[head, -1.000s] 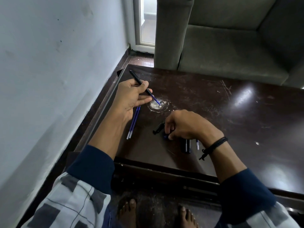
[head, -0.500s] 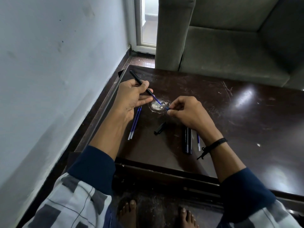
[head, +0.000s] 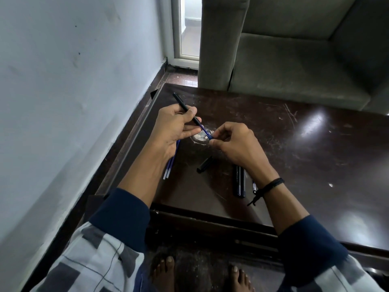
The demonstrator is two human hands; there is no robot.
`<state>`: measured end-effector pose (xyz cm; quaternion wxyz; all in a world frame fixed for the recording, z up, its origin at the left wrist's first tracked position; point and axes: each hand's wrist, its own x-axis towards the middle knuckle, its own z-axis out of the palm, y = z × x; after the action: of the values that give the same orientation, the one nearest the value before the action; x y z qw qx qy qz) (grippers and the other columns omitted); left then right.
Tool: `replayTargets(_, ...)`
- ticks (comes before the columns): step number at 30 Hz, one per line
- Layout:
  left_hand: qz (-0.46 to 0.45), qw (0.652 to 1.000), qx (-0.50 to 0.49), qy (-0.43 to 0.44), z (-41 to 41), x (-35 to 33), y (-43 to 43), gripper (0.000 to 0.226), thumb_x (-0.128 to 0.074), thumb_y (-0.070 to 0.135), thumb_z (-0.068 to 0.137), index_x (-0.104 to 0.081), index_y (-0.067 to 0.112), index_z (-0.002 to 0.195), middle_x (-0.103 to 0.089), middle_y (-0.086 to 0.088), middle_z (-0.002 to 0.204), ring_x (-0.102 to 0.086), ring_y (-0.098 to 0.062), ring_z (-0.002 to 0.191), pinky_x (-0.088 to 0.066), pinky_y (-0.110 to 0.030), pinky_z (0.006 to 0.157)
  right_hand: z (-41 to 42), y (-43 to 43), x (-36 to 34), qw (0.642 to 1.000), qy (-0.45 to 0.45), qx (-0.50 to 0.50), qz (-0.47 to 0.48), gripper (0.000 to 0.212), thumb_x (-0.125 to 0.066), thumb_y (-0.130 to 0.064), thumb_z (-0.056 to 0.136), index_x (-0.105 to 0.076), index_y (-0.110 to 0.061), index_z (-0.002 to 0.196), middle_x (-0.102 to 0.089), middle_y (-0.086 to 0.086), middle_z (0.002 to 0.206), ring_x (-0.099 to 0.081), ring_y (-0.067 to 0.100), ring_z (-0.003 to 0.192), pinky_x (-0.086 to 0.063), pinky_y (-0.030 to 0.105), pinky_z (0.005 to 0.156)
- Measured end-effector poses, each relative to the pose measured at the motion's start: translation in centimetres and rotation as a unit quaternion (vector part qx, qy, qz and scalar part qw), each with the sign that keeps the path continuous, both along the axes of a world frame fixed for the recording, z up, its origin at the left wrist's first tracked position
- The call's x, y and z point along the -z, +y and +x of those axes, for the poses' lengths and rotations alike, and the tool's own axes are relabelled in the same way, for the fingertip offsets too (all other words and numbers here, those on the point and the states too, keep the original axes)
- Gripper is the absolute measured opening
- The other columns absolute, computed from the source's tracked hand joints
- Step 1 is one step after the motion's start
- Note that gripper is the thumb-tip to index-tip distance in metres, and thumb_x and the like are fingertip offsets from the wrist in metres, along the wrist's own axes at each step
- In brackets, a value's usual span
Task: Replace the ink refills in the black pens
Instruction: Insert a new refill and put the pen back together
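My left hand (head: 172, 127) grips a thin black pen barrel (head: 185, 108) tilted up to the left, with a blue refill (head: 205, 131) sticking out of its lower end. My right hand (head: 233, 142) pinches the tip of that refill between thumb and fingers. On the dark table (head: 294, 148) lie two blue refills (head: 171, 163) under my left wrist, a black pen cap (head: 204, 164) in the middle, and black pens (head: 239, 180) next to my right wrist, with another refill (head: 254, 185) partly hidden by the wrist.
A white wall runs along the left side of the table. A grey sofa (head: 294, 60) stands behind the table's far edge. A scuffed pale patch (head: 201, 137) marks the tabletop under my hands. My bare feet (head: 164, 272) rest on the floor below the near edge.
My right hand has lifted from the table near the cap and moved up to the refill's tip, which it now pinches. My left hand with the barrel has stayed in place.
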<state>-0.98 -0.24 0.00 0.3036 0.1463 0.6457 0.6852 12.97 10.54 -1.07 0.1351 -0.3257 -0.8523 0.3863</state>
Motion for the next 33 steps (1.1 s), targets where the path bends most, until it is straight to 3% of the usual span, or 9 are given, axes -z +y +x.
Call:
replayTargets(5,0.002,1.0,-0.007,-0.005,0.0,-0.1,0.0,0.002,-0.066,0.012,0.098,-0.067,0.01,0.096,-0.075,-0.017,0.094,-0.078,-0.026,0.082,-0.063,-0.031,0.069,-0.1,0.0,0.0,1.0,0.014,0.016,-0.007,0.011,-0.079,-0.03,0.088,-0.071,-0.025,0.093,-0.071,-0.008,0.087,-0.066,0.009,0.081,-0.05,0.026,0.069)
replayTargets(21,-0.008,1.0,0.023,-0.004,1.3,0.3,0.5,0.012,-0.067,0.011,0.097,-0.067,0.004,0.106,-0.076,-0.018,0.097,-0.078,-0.024,0.084,-0.062,-0.03,0.068,-0.3,-0.3,0.0,0.998,0.059,0.026,-0.013,0.007,-0.078,-0.029,0.09,-0.071,-0.027,0.092,-0.072,-0.009,0.086,-0.069,0.007,0.083,-0.06,0.035,0.078)
replayTargets(33,0.004,1.0,0.023,-0.008,1.1,0.4,0.5,0.013,-0.068,0.01,0.096,-0.067,0.002,0.107,-0.076,-0.019,0.097,-0.078,-0.025,0.086,-0.063,-0.033,0.072,-0.3,-0.5,0.0,0.997,0.072,0.04,-0.012,0.005,-0.077,-0.027,0.09,-0.072,-0.029,0.09,-0.072,-0.01,0.083,-0.068,0.004,0.08,-0.054,0.026,0.069)
